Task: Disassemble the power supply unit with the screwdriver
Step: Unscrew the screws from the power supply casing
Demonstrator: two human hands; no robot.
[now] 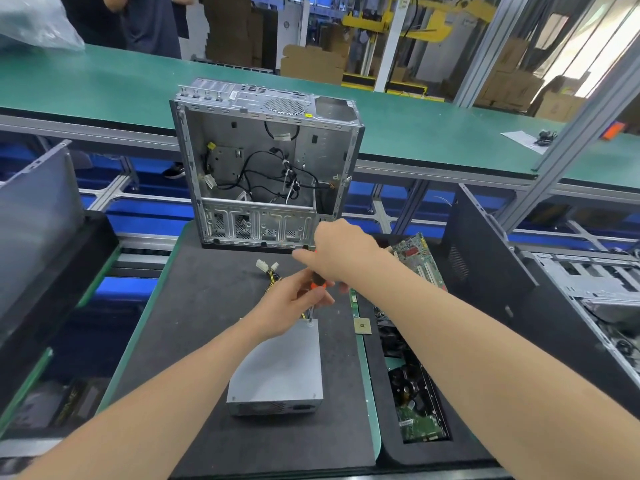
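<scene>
Both our left hand (294, 303) and right hand (341, 254) are gripping the screwdriver (318, 285), tip on the power supply unit (280, 368)'s far-corner screw (309, 323), probably loosening it; next needs steady downward turning.

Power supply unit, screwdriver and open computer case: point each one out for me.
power supply unit (277, 368), head view, on its flat grey top.
screwdriver (319, 285), head view, on the orange part of its handle.
computer case (259, 226), head view, on its lower metal drive cage.
</scene>
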